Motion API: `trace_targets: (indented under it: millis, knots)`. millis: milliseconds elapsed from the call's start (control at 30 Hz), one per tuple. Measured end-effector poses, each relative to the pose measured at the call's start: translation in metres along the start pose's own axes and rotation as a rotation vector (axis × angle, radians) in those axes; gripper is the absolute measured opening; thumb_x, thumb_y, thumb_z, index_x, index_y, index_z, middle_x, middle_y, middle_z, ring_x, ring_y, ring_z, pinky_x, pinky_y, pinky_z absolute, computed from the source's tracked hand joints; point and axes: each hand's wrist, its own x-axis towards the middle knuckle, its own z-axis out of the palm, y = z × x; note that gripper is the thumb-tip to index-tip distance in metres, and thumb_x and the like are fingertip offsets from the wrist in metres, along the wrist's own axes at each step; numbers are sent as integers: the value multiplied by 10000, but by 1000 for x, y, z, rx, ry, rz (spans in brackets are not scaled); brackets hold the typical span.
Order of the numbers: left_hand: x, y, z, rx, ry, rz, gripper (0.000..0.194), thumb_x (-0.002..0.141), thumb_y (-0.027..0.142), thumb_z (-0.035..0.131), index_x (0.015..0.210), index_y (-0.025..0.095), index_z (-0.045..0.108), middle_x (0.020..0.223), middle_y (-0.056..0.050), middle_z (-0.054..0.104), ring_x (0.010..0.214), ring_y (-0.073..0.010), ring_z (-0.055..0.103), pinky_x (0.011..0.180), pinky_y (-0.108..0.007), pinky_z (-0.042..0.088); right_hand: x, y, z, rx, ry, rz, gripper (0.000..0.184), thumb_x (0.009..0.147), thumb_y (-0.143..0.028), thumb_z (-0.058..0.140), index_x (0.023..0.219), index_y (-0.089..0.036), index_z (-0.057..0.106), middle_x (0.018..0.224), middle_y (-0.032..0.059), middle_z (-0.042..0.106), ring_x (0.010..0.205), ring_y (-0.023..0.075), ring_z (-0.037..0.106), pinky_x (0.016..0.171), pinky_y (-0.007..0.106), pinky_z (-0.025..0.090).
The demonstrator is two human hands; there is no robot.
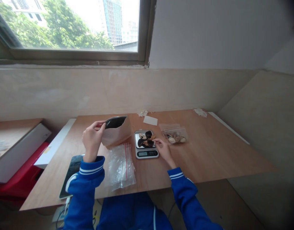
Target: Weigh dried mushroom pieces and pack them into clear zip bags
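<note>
My left hand (92, 139) grips the rim of a tan paper pouch (118, 132), held tilted with its dark open mouth facing up and to the right. Next to it a small digital scale (147, 153) carries a heap of dark and pale dried pieces (146, 139). My right hand (162, 146) rests at the scale's right edge, fingertips pinched at the pieces on the pan; whether they hold one I cannot make out. Both arms wear blue sleeves with white stripes.
A clear zip bag with similar pieces (175, 135) lies right of the scale, empty clear zip bags (119, 166) lie in front of the pouch. A white card (150, 120), a dark tablet (72, 174) and the wooden table (214, 153) are also in view. A red object (22, 179) sits left.
</note>
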Motion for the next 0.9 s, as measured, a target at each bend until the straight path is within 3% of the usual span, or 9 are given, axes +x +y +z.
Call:
trace_targets:
  millis: [167,300,433,533,600,667,767,900]
  knots:
    - [6,-10,2,-88,0,24,412,859,541,491,996,211,696,892,-45,727,816,-192,675,719,-282,484,6,2,-6,-42,120,-49,258,908,-306,449,1004,-183,655,1069,112,664,1019,232,602,848,378,496]
    - [0,-17,10,-175,41,83,430,903,493,452,1144,173,607,1079,-99,677,961,-205,647,824,-319,501,11,8,-2,-42,158,11,297,906,-354,440,1061,-184,628,1109,122,650,1054,239,588,871,396,491]
    - [-22,-16,12,-158,267,175,430,906,401,483,1247,140,508,1251,-151,551,1178,-239,520,971,-386,441,16,17,3,29,188,100,356,887,-424,450,1074,-168,613,1151,144,636,1042,246,597,856,396,497]
    - [-52,-12,13,-172,361,203,320,913,338,465,1163,146,523,1177,-133,560,1134,-228,525,941,-379,451,17,24,5,57,219,131,369,871,-450,464,1055,-168,615,1141,142,640,1048,248,594,919,423,471]
    - [-74,-11,19,-190,252,172,240,920,337,435,1041,163,548,1004,-90,601,916,-193,588,814,-342,488,15,26,6,69,239,134,358,865,-453,469,1034,-174,618,1122,134,648,1043,246,596,949,438,454]
    - [-95,-15,29,-167,7,109,225,921,360,415,962,182,547,853,-48,608,739,-172,586,699,-314,484,11,27,7,79,252,140,347,862,-452,472,1025,-182,618,1111,129,652,1031,245,598,945,441,456]
    - [-119,-31,49,-79,-288,54,230,905,395,414,837,199,514,748,-28,589,689,-186,595,656,-318,471,7,25,10,101,259,165,347,855,-461,475,1008,-186,620,1087,128,659,989,245,606,897,432,480]
    - [-143,-54,72,95,-484,55,267,911,441,411,830,197,483,760,-52,598,753,-227,623,688,-350,463,8,26,14,119,264,198,385,837,-504,484,989,-178,623,1060,131,660,958,245,609,856,416,491]
